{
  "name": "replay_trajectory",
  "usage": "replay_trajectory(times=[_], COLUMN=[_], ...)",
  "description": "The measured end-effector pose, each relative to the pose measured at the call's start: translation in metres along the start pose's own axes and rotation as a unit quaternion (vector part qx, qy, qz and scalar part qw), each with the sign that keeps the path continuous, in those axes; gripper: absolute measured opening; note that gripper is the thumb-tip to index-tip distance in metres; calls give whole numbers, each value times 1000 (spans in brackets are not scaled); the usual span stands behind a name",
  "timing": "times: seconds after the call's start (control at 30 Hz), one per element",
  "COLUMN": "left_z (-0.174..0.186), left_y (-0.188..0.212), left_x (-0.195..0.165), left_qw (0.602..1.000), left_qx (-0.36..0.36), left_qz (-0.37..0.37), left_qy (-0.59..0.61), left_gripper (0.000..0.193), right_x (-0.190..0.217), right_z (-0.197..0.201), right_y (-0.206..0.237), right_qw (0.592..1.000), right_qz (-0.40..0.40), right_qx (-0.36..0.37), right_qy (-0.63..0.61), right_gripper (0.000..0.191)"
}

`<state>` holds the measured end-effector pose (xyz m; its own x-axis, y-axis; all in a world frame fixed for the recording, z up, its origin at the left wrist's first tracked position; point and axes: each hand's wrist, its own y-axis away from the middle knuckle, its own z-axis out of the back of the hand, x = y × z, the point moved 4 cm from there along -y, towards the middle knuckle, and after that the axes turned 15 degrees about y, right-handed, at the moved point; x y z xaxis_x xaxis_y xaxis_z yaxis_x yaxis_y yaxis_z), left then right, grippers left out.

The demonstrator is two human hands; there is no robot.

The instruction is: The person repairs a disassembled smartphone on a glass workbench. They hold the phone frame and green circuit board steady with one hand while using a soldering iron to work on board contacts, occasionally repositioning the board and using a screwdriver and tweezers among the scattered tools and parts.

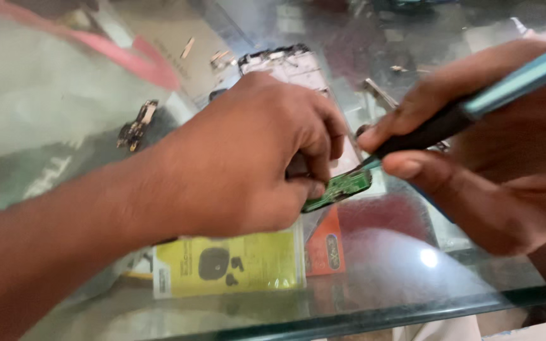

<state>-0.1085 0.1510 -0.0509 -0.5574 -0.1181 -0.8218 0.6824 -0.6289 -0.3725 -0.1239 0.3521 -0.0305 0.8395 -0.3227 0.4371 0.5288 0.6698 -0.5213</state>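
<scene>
1. A small green circuit board (pixel 339 188) is pinched at its near end between the thumb and curled fingers (pixel 323 136) of the left hand (pixel 248 158), just above the glass counter (pixel 374 278); its far end juts out to the right of those fingers.
2. The left hand's fingers are closed tight around the board, and no gap is seen between them and it.
3. A slim tool with a black shaft and a pale blue handle (pixel 469 107) is gripped by the right hand (pixel 494 164), whose thumb and forefinger are closed around the shaft.
4. The tool's tip is brought down to the upper right edge of the board, right beside the left fingertips; whether it actually touches cannot be told because of blur.
5. Behind the left hand's knuckles an opened phone frame (pixel 285 63) with bare metal parts is laid on the counter.
6. To the left of the left wrist, well apart from the fingers, a small dark connector part (pixel 137 126) is seen on the glass.
7. Under the glass, below the left hand, a yellow package (pixel 235 262) showing black earbuds is seen, with an orange card (pixel 325 246) just beside it, beneath the board.
8. A pink strip (pixel 115 47) is seen blurred at the upper left, far from both hands.
</scene>
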Motion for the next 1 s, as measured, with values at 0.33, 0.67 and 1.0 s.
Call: replay_trajectory(times=[0.33, 0.67, 1.0], left_z=[3, 2, 2], left_y=[3, 1, 1], left_x=[9, 10, 12], left_qw=[1000, 1000, 1000], left_qx=[3, 6, 12], left_qz=[-17, -15, 3], left_qy=[19, 14, 10], left_gripper=[12, 9, 11], right_x=[28, 19, 31], right_z=[-15, -9, -17], right_y=[-4, 4, -12], right_qw=[989, 990, 989], right_qz=[-92, -24, -37], right_qx=[52, 40, 71], right_qy=[105, 129, 124], right_gripper=[37, 22, 17])
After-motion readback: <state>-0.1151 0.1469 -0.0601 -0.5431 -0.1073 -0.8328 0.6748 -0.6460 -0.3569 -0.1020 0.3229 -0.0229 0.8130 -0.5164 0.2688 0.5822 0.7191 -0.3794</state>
